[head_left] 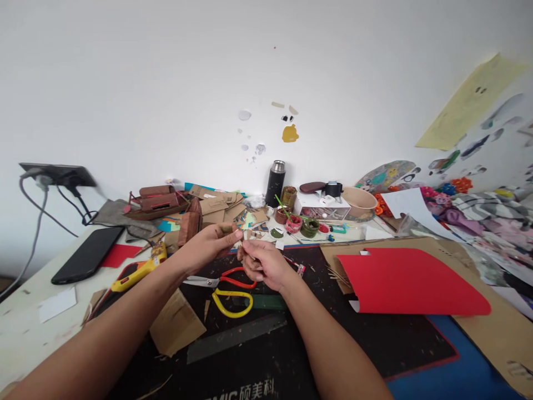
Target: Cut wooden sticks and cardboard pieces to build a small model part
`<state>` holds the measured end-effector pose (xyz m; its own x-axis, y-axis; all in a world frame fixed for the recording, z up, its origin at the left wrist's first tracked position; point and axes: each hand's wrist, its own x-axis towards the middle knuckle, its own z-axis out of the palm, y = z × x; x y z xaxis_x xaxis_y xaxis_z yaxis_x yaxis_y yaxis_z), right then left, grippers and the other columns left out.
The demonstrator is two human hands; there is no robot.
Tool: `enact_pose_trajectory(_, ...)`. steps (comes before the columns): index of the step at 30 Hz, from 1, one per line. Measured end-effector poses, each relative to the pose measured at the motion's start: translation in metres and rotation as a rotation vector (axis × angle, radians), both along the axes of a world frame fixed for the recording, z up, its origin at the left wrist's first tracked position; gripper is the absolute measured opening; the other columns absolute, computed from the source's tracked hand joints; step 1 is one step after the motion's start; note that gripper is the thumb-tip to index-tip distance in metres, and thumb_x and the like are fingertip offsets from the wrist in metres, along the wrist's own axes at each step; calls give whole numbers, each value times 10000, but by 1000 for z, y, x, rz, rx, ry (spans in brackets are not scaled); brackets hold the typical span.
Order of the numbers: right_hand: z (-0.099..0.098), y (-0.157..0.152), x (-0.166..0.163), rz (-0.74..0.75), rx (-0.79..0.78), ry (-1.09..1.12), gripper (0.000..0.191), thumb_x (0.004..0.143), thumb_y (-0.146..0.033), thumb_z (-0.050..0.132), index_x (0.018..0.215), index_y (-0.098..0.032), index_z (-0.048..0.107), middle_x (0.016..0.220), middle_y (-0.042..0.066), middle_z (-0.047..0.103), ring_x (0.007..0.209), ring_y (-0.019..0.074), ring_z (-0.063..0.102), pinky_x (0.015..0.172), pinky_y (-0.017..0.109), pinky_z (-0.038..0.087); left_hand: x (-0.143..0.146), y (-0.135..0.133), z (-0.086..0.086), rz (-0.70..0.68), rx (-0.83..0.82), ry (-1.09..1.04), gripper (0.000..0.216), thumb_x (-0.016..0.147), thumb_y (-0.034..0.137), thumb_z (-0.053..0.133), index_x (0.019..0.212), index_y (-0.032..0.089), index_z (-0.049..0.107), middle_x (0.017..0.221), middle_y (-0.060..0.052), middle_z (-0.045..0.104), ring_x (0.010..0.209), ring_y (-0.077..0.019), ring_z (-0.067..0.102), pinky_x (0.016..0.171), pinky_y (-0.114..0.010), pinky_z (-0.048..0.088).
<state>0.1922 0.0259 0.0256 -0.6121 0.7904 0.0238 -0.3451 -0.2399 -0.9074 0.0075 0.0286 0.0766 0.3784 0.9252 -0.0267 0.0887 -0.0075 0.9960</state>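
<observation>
My left hand (222, 240) and my right hand (266, 264) meet above the black mat (250, 355), thumbs and fingers pinched together. Whatever sits between the fingertips is too small to make out. The right hand's other fingers are curled in. Just below the hands lies a pair of scissors (233, 314) with one red and one yellow handle. A piece of brown cardboard (177, 326) rests on the mat near my left forearm. Beyond that forearm is a yellow glue gun (139, 273), partly hidden by it.
A black phone (88, 254) lies at left, near a power strip (62, 174). Behind the hands stand a black thermos (275, 184), open paint jars (310, 227) and cardboard scraps (222, 205). A red sheet (412, 282) covers the mat's right side. A white wall closes off the back.
</observation>
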Motion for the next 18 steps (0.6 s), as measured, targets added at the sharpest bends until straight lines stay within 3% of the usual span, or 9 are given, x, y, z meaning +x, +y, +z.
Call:
enact_pose_trajectory(4, -3, 0, -3, -24, -15, -32, 459, 888, -598, 750, 780, -166, 642, 456, -129, 313, 362, 52, 237, 363, 215, 180, 1, 0, 5, 4, 107, 143, 510, 759, 662, 800, 735, 195, 597, 660, 42, 517, 594, -116, 415, 536, -242, 324)
enact_pose_trajectory(10, -4, 4, -2, -178, -47, -105, 532, 799, -679, 795, 782, -189, 588, 513, -102, 429, 381, 58, 343, 367, 216, 189, -8, 7, 2, 224, 245, 351, 552, 805, 730, 674, 676, 218, 512, 595, 65, 408, 567, -123, 364, 536, -251, 302)
enact_pose_trajectory(14, -5, 7, -1, -236, -16, -109, 557, 766, -672, 827, 738, -211, 516, 517, -106, 433, 370, 55, 359, 368, 210, 198, -14, 10, -1, 309, 271, 373, 548, 803, 726, 660, 680, 210, 523, 614, 51, 468, 594, -131, 410, 566, -250, 341)
enact_pose_trajectory(18, -5, 8, 0, -227, 9, -101, 515, 815, -673, 783, 804, -187, 612, 527, -100, 446, 364, 53, 352, 361, 213, 187, -17, 15, -7, 429, 236, 275, 548, 774, 727, 697, 720, 208, 528, 643, 43, 512, 600, -136, 447, 573, -253, 370)
